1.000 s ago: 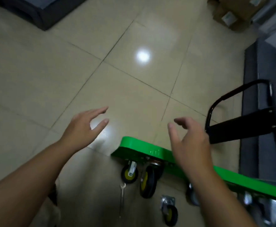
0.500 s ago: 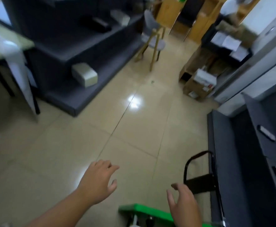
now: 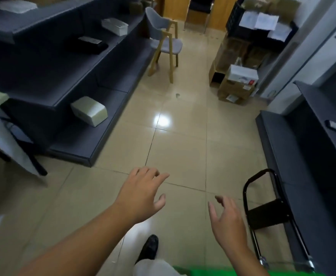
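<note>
Green trolley deck (image 3: pixel 213 272) on the floor (image 3: pixel 183 148) at the person's feet, its black handle (image 3: pixel 262 213) just beyond; right hand (image 3: pixel 230 222) and left hand (image 3: pixel 141 198) hover empty, fingers loosely spread, seemingly between steps, the next probably requiring a stoop to the deck.

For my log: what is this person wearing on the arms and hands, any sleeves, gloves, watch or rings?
No gloves on the left hand or the right hand, and no ring shows. The left forearm and right forearm are uncovered as far as the frame reaches: no sleeve edge, watch or band. Below, a light trouser leg and a black shoe show.
</note>
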The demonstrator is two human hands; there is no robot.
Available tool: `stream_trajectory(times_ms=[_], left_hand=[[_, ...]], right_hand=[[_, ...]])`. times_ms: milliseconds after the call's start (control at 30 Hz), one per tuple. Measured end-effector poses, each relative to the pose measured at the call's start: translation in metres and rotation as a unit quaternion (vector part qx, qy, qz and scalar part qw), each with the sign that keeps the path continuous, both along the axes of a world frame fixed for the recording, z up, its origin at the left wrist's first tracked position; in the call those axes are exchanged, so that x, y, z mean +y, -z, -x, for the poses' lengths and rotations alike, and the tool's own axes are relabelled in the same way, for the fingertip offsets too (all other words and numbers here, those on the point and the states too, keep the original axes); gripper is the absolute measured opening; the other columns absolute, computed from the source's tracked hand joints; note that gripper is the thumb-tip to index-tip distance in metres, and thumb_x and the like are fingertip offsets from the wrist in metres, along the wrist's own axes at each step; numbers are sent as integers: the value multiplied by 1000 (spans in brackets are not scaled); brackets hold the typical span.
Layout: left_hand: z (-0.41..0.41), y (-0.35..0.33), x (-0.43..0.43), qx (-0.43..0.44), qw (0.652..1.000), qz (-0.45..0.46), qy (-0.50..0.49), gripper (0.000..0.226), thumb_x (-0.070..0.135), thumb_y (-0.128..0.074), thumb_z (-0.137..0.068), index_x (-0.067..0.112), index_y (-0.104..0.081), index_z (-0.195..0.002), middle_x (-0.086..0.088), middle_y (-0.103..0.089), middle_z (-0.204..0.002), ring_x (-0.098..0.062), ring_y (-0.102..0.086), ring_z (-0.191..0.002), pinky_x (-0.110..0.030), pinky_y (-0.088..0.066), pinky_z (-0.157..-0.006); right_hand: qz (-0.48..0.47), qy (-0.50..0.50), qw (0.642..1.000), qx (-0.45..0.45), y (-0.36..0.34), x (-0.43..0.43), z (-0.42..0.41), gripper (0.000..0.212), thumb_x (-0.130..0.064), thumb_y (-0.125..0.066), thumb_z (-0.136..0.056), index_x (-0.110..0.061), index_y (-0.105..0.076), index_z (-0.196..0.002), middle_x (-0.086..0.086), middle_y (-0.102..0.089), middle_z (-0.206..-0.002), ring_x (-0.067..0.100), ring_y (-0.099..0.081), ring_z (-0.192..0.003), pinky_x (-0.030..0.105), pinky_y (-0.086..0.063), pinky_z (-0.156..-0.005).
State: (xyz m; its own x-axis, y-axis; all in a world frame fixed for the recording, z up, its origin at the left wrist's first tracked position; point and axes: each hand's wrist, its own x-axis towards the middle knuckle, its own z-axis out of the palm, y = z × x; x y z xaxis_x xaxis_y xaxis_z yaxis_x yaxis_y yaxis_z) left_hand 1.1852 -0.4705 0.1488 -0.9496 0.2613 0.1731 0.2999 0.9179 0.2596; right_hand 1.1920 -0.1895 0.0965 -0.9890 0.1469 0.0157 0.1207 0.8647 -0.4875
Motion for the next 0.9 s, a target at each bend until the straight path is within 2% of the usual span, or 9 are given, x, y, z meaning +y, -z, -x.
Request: stream_trajectory(times_ms=[100, 200, 267, 367, 467, 567, 633, 767, 900], left_hand=[[52, 0, 0, 12, 998, 23, 50, 53, 49, -51, -79, 25, -66, -124, 5, -64, -101, -21, -60, -92, -36, -49, -82], [91, -6, -2, -14, 998, 32, 53, 53, 48, -54, -79, 26, -64, -126, 6, -63, -104, -19, -59, -94, -33, -45, -84], [122, -9, -6, -27, 997, 28, 65, 53, 45, -57, -79, 26, -64, -127, 6, -63, -105, -20, -59, -95, -33, -44, -86], [175, -14, -13, -35, 995, 35, 82, 53, 45, -57, -79, 25, -65, -127, 6, -63, -105, -21, -59, -93, -33, -42, -87], [232, -17, -13, -48, 991, 59, 110, 52, 46, -53, -80, 26, -67, -125, 7, -64, -102, -19, -60, -91, -32, -48, -81], [296, -5, -4, -37, 985, 68, 157, 48, 43, -47, -83, 28, -67, -123, 9, -64, -99, -17, -61, -88, -28, -41, -83], [341, 8, 9, -28, 979, 60, 192, 47, 41, -48, -83, 28, -68, -123, 8, -64, -99, -19, -62, -89, -31, -39, -84], [428, 17, 53, -44, 954, 71, 287, 49, 41, -49, -81, 29, -66, -126, 8, -64, -101, -20, -62, -91, -35, -40, -86], [492, 24, 121, -56, 911, 101, 396, 50, 40, -49, -82, 29, -66, -128, 6, -65, -103, -21, -61, -93, -37, -47, -87]], right_hand=[[7, 51, 998, -45, 21, 7, 29, 28, -37, -62, -97, -23, -61, -122, -8, -61, -114, 14, -57, -110, 34, -51, -92], [25, 101, 992, -73, 25, 13, 56, 25, -38, -63, -95, -25, -62, -117, -5, -62, -113, 15, -58, -107, 39, -52, -91], [22, 123, 989, -84, 23, 19, 85, 24, -39, -63, -95, -26, -62, -116, -8, -60, -110, 12, -57, -105, 37, -52, -90], [25, 138, 988, -71, 17, 24, 131, 27, -38, -64, -95, -24, -63, -118, -8, -62, -111, 13, -58, -106, 36, -52, -87], [29, 158, 986, -48, 13, 28, 176, 24, -36, -64, -95, -23, -63, -116, -7, -63, -111, 14, -58, -105, 35, -52, -84], [16, 176, 982, -61, 20, 30, 221, 21, -36, -62, -96, -26, -62, -113, -9, -61, -111, 13, -57, -106, 35, -51, -86], [13, 197, 978, -64, 24, 32, 246, 20, -38, -60, -96, -26, -61, -112, -9, -60, -110, 13, -56, -105, 33, -51, -85], [25, 287, 955, -66, 22, 43, 280, 18, -41, -57, -98, -29, -60, -111, -12, -58, -108, 10, -57, -103, 29, -50, -82], [35, 372, 924, -81, 31, 65, 297, 20, -40, -55, -100, -28, -59, -114, -10, -58, -111, 10, -55, -101, 29, -49, -81]])
